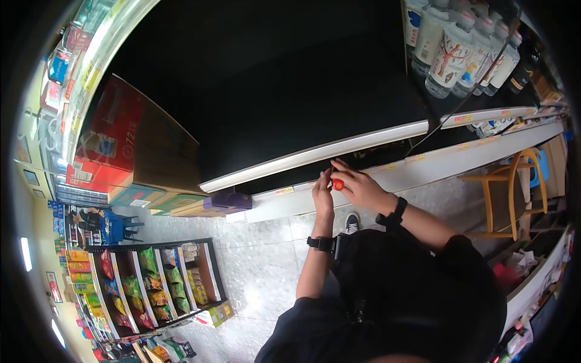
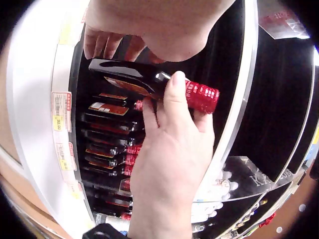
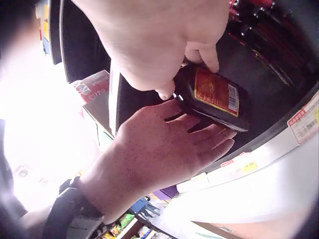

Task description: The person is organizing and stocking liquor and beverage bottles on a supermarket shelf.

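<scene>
Big black shelf [image 1: 272,72] far. Snack rack [image 1: 139,284] near left. Wooden chair [image 1: 488,206] right. Red box [image 1: 115,115] left, by shelf. Water bottles [image 1: 451,57] far right. Right hand [image 1: 366,190] pinches dark bottle [image 2: 132,74] at neck, by red cap [image 2: 202,98]. Left hand [image 1: 324,196] has fingers straight, bit spread, touching bottle's body. Dark bottle tilted, in front of shelf. More red-capped bottles [image 2: 107,137] in row just beside.

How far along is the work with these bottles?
Looks done: similar bottles in a row on the shelf. In hand: one bottle, gripped by the right hand, touching the left hand. Perhaps left: setting it down; whether more remain, I cannot tell.
</scene>
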Action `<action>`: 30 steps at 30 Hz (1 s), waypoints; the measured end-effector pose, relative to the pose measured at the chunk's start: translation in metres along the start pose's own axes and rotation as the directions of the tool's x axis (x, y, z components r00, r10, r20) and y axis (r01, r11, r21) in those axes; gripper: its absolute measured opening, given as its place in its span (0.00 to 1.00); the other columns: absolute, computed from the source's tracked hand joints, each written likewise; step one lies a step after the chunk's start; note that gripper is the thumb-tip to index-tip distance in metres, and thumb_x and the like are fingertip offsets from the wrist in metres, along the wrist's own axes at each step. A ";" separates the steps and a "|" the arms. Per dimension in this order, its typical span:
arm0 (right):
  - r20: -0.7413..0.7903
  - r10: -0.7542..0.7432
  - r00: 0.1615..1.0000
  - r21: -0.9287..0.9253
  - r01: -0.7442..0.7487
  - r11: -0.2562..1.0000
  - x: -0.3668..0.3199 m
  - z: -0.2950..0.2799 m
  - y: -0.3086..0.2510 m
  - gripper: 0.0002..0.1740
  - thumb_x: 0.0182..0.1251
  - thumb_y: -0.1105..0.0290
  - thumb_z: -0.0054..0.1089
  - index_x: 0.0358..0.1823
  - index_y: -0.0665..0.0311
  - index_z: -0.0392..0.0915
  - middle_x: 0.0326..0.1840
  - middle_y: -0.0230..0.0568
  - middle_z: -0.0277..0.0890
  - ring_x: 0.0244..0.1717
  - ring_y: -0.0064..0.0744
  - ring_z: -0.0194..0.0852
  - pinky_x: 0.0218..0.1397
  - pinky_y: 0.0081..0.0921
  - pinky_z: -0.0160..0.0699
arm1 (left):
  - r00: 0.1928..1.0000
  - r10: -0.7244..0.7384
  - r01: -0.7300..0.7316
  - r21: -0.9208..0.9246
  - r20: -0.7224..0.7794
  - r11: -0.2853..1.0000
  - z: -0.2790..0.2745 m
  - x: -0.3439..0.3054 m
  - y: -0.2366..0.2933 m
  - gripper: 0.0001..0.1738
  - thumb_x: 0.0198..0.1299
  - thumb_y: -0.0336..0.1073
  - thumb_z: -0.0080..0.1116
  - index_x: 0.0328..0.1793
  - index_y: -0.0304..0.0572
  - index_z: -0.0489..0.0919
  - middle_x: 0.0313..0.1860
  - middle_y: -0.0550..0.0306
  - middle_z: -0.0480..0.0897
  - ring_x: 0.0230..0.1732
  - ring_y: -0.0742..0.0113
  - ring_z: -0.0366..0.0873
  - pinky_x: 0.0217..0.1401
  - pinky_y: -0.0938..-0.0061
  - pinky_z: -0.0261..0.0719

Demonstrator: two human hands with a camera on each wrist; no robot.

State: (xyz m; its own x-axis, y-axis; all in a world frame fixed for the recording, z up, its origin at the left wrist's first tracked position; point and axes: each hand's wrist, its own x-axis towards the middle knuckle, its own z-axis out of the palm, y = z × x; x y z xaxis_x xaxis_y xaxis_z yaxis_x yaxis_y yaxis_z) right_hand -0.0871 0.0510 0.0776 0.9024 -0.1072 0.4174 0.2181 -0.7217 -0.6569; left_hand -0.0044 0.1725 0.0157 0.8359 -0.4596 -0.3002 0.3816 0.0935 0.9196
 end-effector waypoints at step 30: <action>-0.159 0.662 0.733 0.194 -0.634 0.749 0.015 0.075 0.025 0.40 0.62 0.59 0.52 0.67 0.84 0.54 0.26 0.68 0.76 0.29 0.67 0.78 0.37 0.51 0.80 | 0.882 -0.155 0.215 -0.087 0.446 0.973 -0.015 0.069 0.006 0.38 0.71 0.62 0.32 0.71 0.38 0.64 0.61 0.54 0.73 0.59 0.61 0.70 0.67 0.67 0.63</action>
State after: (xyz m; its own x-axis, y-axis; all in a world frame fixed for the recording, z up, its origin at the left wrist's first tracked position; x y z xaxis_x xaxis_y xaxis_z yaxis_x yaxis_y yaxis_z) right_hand -0.0398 0.0829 0.0203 0.7461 -0.6652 -0.0288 -0.3364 -0.3394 -0.8784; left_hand 0.0616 0.1549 -0.0037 0.5021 -0.8132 -0.2942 0.5854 0.0692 0.8078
